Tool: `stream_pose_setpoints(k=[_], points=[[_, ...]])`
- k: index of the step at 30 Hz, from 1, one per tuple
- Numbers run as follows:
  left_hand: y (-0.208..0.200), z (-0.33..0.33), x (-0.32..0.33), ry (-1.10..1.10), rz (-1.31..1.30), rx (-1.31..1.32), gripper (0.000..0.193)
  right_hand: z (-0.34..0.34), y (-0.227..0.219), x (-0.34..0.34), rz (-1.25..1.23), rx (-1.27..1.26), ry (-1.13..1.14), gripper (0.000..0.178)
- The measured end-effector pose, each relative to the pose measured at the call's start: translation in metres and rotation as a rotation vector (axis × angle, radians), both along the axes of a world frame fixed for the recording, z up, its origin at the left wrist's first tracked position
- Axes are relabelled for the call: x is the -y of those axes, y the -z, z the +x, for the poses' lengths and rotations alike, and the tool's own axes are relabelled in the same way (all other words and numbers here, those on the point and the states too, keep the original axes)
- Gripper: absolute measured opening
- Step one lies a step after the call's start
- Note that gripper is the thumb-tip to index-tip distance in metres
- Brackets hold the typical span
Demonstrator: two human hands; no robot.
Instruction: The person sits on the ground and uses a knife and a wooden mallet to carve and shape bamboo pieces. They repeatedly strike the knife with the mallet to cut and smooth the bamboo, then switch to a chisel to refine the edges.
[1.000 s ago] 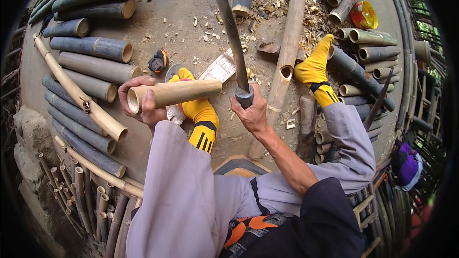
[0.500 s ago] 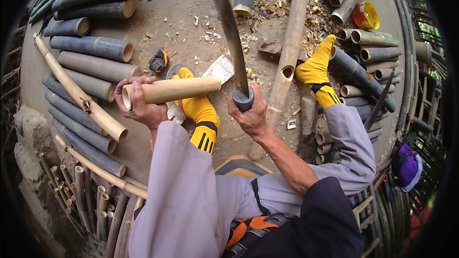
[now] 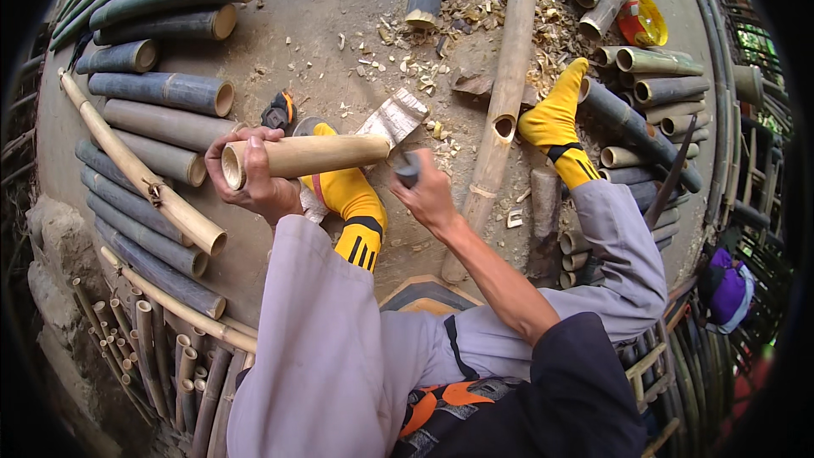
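Observation:
My left hand (image 3: 261, 174) grips a short pale bamboo tube (image 3: 326, 154) near its open left end, fingers wrapped round it. The tube lies nearly level above my left foot in a yellow sock (image 3: 349, 195). Close to its right end, my right hand (image 3: 428, 192) is closed round the dark handle (image 3: 408, 171) of a long knife. The blade is smeared by motion and hardly shows. Beneath the tube's right end is a pale, chipped wooden block (image 3: 398, 115).
A long bamboo pole (image 3: 500, 85) with a hole lies beside my right yellow-socked foot (image 3: 555, 114). Cut bamboo lengths (image 3: 165, 89) line the left, with more stacked (image 3: 670, 89) at right. A tape measure (image 3: 278, 110), wood chips (image 3: 483, 4) and a yellow-red container (image 3: 642, 23) are on the ground.
The knife, raised with its blade upright before, has swung down toward the tube's right end. My right hand has moved slightly left. The left hand still holds the tube, tilted a little differently.

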State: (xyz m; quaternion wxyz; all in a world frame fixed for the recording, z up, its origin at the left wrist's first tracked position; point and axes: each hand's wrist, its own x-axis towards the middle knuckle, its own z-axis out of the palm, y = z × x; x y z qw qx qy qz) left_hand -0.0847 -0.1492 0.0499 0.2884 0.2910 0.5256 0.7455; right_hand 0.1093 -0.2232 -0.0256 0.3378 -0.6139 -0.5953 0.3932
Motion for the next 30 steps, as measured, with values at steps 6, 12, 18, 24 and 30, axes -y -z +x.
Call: stream_pose_setpoints(k=[6, 12, 18, 24, 30], points=[[-0.006, 0.0, -0.001, 0.041, -0.009, -0.032, 0.029, 0.004, -0.022, -0.002, -0.352, -0.059, -0.029, 0.036], [-0.005, -0.008, 0.003, 0.169, 0.064, -0.01, 0.033, -0.006, -0.018, -0.003, -0.134, -0.016, 0.004, 0.036], [-0.006, -0.012, 0.004, 0.234, 0.087, 0.017, 0.034, 0.008, -0.001, -0.006, -0.369, 0.018, -0.067, 0.035], [-0.002, -0.019, 0.006, 0.364, 0.176, 0.058, 0.036, -0.004, -0.01, -0.002, -0.075, -0.075, 0.043, 0.038], [-0.004, -0.023, 0.008, 0.41, 0.172, 0.033, 0.036, 0.01, 0.006, -0.009, -0.341, 0.075, -0.105, 0.036]])
